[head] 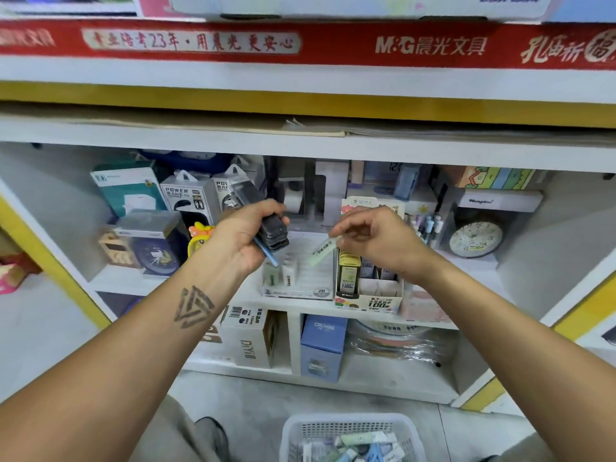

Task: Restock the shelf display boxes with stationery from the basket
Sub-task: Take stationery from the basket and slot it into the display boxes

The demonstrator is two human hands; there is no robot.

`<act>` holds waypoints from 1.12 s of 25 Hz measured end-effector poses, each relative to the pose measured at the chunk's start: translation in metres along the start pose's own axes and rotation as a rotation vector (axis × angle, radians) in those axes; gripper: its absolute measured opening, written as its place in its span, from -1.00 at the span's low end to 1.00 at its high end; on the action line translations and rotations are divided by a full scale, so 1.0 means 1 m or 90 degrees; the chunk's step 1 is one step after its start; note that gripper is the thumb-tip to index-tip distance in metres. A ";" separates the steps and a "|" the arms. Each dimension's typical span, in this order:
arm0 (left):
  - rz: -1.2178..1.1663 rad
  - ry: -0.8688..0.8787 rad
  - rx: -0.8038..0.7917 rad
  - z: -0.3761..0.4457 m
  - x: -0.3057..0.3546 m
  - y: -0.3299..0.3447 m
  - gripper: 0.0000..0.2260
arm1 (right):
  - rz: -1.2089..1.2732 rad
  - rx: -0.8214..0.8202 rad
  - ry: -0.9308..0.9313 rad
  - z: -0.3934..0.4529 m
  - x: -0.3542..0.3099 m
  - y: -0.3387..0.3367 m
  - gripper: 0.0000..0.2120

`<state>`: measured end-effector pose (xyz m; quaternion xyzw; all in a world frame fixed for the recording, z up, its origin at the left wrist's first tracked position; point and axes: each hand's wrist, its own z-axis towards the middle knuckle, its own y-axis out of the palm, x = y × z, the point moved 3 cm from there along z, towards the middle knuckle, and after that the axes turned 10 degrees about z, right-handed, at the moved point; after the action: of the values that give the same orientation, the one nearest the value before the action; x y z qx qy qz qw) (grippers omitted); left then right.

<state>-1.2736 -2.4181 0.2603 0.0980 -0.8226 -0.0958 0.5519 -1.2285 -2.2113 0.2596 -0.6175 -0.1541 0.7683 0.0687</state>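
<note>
Now right hand [373, 241] pinches one green case [322, 251]

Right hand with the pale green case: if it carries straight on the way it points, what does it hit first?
Probably the white 2B display box. The right hand pinches the pale green lead case, which slants down-left over that tray, near the white packs standing in it. Depth is uncertain from one view.

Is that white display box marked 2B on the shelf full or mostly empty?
Mostly empty. The white 2B display box holds only a few small packs at its front left; the rest shows bare slots.
</note>
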 end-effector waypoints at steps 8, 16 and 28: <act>0.042 -0.023 -0.007 -0.003 0.007 -0.028 -0.86 | -0.178 0.091 -0.114 0.028 0.003 0.031 -0.79; 0.048 -0.018 -0.002 -0.004 0.012 -0.055 -0.88 | -0.356 0.033 -0.154 0.049 0.018 0.091 -0.91; 0.037 -0.027 -0.001 -0.001 0.014 -0.061 -0.87 | -0.358 -0.044 -0.127 0.057 0.018 0.101 -0.88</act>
<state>-1.2747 -2.4803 0.2574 0.0714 -0.8363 -0.0825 0.5373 -1.2796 -2.3097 0.2215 -0.4741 -0.3509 0.7703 0.2423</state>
